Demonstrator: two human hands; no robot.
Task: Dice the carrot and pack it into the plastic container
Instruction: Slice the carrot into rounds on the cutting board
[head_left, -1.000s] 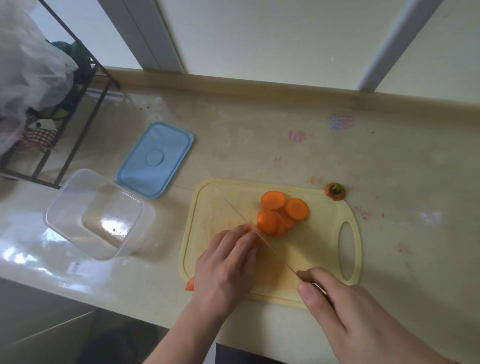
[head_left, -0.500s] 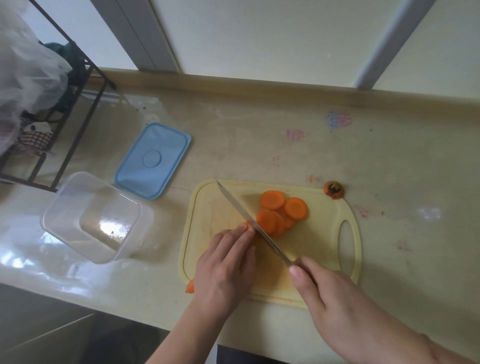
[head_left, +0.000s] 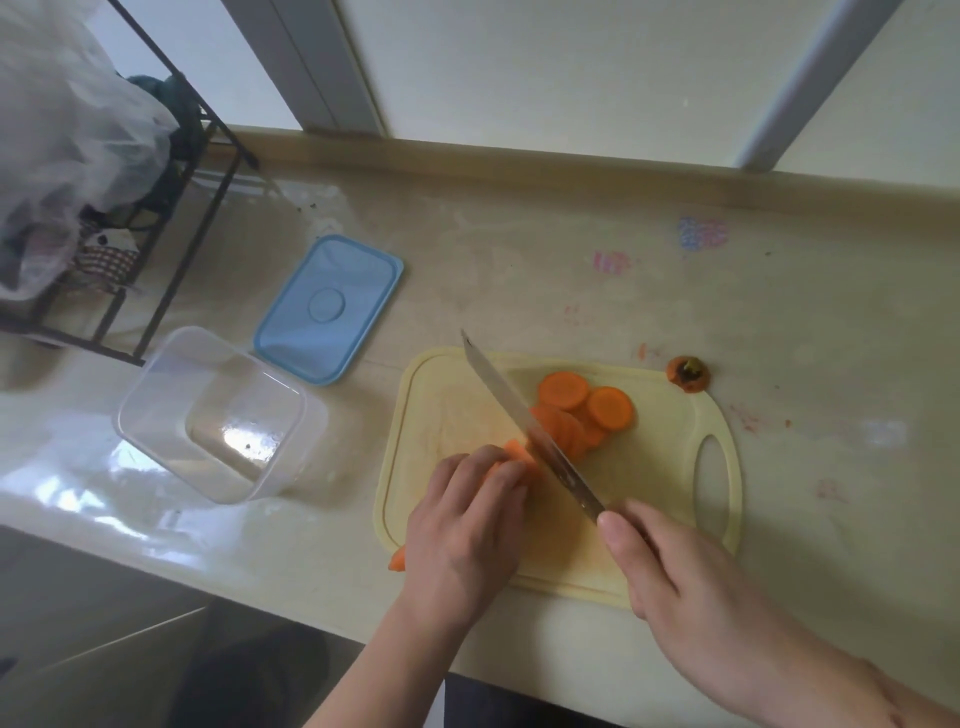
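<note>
Hands (head_left: 467, 525) hold carrot (head_left: 517, 454), knife (head_left: 530, 431) apparently slicing.

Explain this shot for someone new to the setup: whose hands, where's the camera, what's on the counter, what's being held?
There is no robot here. A person wears a wide-angle camera on the head, looking forward and down, so the two bare hands reach in from the bottom edge.

The left hand holds the carrot down on the yellow cutting board. The right hand grips a knife, whose blade lies across the carrot's cut end. Carrot slices are piled on the board beyond the blade.

On the counter, left of the board, stand an empty clear plastic container and its blue lid, lying apart. The cut-off carrot top sits off the board's far right corner. A black wire rack stands at far left.
</note>
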